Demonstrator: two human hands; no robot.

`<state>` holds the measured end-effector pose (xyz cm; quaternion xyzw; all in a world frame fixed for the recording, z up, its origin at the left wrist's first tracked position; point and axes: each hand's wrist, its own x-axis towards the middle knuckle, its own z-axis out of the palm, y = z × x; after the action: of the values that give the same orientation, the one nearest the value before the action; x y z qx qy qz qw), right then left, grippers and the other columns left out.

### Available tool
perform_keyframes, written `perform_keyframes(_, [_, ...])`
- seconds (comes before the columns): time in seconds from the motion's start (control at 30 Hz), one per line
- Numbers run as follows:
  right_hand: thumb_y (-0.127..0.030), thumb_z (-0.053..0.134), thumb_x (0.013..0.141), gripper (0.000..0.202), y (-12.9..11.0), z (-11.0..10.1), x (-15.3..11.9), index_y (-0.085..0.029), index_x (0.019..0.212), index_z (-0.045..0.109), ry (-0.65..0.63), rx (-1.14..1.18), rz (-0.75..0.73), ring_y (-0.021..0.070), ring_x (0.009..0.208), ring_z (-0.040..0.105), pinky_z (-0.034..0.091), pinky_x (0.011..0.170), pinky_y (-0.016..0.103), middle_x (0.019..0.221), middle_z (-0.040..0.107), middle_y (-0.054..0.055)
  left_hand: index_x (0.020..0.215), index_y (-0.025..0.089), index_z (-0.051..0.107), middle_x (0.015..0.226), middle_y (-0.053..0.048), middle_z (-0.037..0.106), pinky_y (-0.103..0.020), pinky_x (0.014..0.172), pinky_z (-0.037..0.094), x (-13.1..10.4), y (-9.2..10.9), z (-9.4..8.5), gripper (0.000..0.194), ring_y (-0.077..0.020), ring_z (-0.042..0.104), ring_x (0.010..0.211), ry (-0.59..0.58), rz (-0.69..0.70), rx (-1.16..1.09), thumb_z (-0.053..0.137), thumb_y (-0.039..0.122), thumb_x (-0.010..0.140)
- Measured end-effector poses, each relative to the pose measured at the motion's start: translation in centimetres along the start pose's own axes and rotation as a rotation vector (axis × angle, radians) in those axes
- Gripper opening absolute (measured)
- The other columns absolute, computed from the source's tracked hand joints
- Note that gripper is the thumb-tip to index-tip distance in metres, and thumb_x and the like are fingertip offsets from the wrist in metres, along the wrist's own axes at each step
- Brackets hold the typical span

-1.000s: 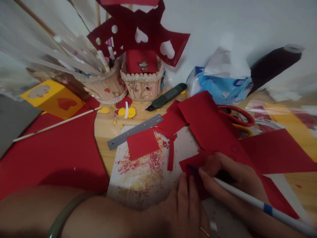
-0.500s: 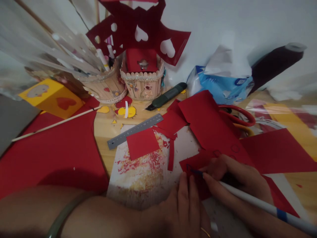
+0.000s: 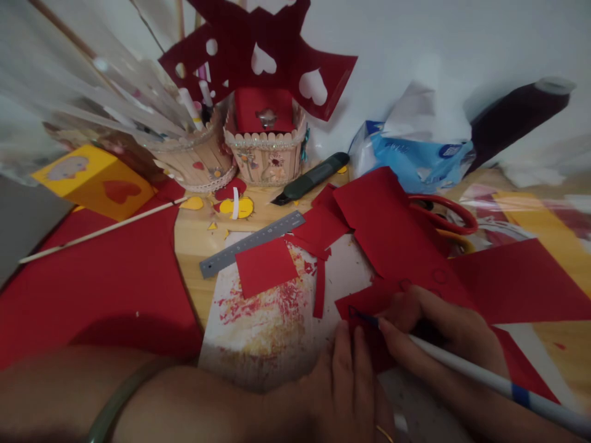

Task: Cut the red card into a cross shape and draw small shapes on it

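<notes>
My right hand grips a white marker pen with a blue band, its blue tip resting on a piece of red paper. Dark marks show on the paper by the tip. Fingers stretched out, my left hand lies flat on the lower edge of that paper. Beneath is a white board stained red and yellow. Beside it are a small red rectangle, a red strip and a grey ruler. A longer red sheet with drawn circles reaches under my right hand.
Behind the ruler lies a dark green utility knife. Red-handled scissors sit to the right, below a blue tissue pack. Decorated stick baskets stand at the back. A yellow box and a thin stick lie left.
The pen tip has shifted very slightly on the red paper, and the dark mark beside it looks a little longer. My left hand stays in place.
</notes>
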<state>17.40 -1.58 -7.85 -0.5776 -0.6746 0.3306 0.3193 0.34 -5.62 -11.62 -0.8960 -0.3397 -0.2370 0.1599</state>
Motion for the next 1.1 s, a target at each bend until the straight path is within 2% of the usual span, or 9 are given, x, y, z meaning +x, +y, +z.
perform_keyframes(0.17, [-0.026,0.059,0.084,0.029,0.1,0.2,0.0,-0.024,0.061,0.042,0.037,0.042,0.022,0.0105,0.042,0.041,0.034,0.041,0.021,0.050,0.049,-0.007,0.092,0.012,0.075,0.110,-0.011,0.076,-0.024,0.066,0.061,-0.1,2.1,0.9,0.028,-0.0228,0.075,0.095,0.003,-0.084,0.008,0.047,0.015,0.095])
perform_keyframes(0.33, [-0.027,0.067,0.081,0.027,0.2,-0.9,0.7,-0.025,0.061,0.048,0.092,0.182,0.043,0.0120,0.046,0.046,0.038,0.040,0.019,0.055,0.055,-0.005,0.080,0.013,0.070,0.094,-0.013,0.079,-0.034,0.065,0.061,0.5,3.6,1.3,0.034,-0.0261,0.076,0.087,0.107,-0.470,0.090,0.039,0.010,0.093])
perform_keyframes(0.37, [-0.026,0.069,0.079,0.027,0.3,-1.3,0.9,-0.025,0.061,0.049,0.118,0.189,0.065,0.0121,0.047,0.047,0.038,0.040,0.019,0.056,0.055,-0.004,0.080,0.014,0.069,0.095,-0.013,0.079,-0.032,0.066,0.060,0.6,3.0,1.0,0.034,-0.0239,0.076,0.087,0.068,-0.396,0.071,0.038,0.011,0.094])
perform_keyframes(0.47, [-0.025,0.069,0.078,0.027,0.6,-2.0,1.2,-0.025,0.061,0.049,0.174,0.170,0.081,0.0123,0.048,0.046,0.038,0.041,0.020,0.057,0.055,-0.004,0.084,0.016,0.066,0.099,-0.006,0.079,-0.028,0.074,0.057,1.2,-0.3,-0.5,0.025,-0.0202,0.073,0.094,0.016,0.126,0.017,0.045,0.014,0.096])
perform_keyframes(0.57, [-0.027,0.067,0.083,0.026,0.9,-2.2,1.2,-0.025,0.064,0.049,0.118,0.116,0.060,0.0131,0.049,0.046,0.037,0.042,0.022,0.059,0.055,-0.004,0.083,0.017,0.066,0.093,-0.003,0.080,-0.022,0.066,0.053,1.9,-2.8,-1.5,0.025,-0.0140,0.068,0.082,0.057,0.278,0.009,0.046,0.016,0.098])
perform_keyframes(0.7, [-0.027,0.062,0.087,0.026,1.1,-1.9,0.9,-0.025,0.065,0.047,0.045,0.052,0.000,0.0139,0.049,0.046,0.037,0.043,0.024,0.058,0.053,-0.004,0.078,0.017,0.062,0.094,-0.005,0.080,-0.023,0.039,0.037,2.5,-3.0,-1.5,0.023,-0.0116,0.056,0.055,0.023,0.275,-0.041,0.049,0.019,0.096])
perform_keyframes(0.8, [-0.027,0.062,0.087,0.027,1.1,-1.7,0.7,-0.025,0.065,0.046,0.035,0.034,-0.032,0.0132,0.046,0.046,0.038,0.042,0.023,0.055,0.052,-0.005,0.071,0.019,0.054,0.096,-0.009,0.079,-0.026,0.032,0.031,2.7,-2.4,-1.0,0.021,-0.0119,0.051,0.042,0.050,0.186,-0.059,0.050,0.018,0.092])
perform_keyframes(0.93, [-0.025,0.062,0.087,0.026,1.1,-1.7,0.7,-0.024,0.065,0.048,0.021,0.033,-0.030,0.0117,0.045,0.046,0.037,0.041,0.021,0.054,0.052,-0.005,0.073,0.020,0.051,0.099,-0.011,0.078,-0.023,0.030,0.031,3.1,-2.6,-0.8,0.013,-0.0106,0.048,0.037,-0.009,0.200,-0.061,0.054,0.015,0.085])
perform_keyframes(1.1, [-0.024,0.067,0.082,0.028,0.9,-2.6,0.8,-0.024,0.062,0.048,0.193,0.106,0.013,0.0105,0.047,0.047,0.037,0.041,0.018,0.058,0.054,-0.006,0.072,0.020,0.049,0.101,-0.014,0.077,-0.023,0.029,0.029,3.1,-2.7,-0.9,0.014,-0.0103,0.048,0.036,0.007,0.205,-0.041,0.056,0.015,0.083])
